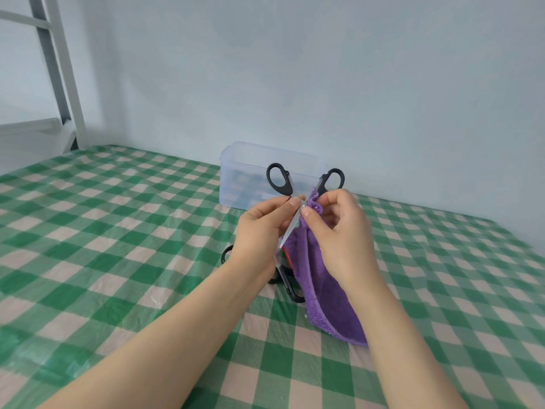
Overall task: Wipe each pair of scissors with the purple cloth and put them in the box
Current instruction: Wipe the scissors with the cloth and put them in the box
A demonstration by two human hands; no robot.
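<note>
Your left hand pinches one blade of the open scissors at frame centre, fingers closed on it near the pivot. The tip points down and the black handles are splayed upward, which probably leaves the other blade free for wiping. Your right hand grips the purple cloth, bunched around that second blade, thumb and forefinger pressing the fabric to the metal. The rest of the cloth hangs down to the lower centre, and I can't tell whether it reaches the green-checked worktop. Step in hand looks like wiping this pair, held clear of the surface. The clear plastic box sits open just behind the handles against the wall, close for the drop, and no scissors are visible in it. More black-handled scissors lie on the worktop under your wrists, partly hidden, count unclear, so the task looks early. Watch the edge under your left thumb.
</note>
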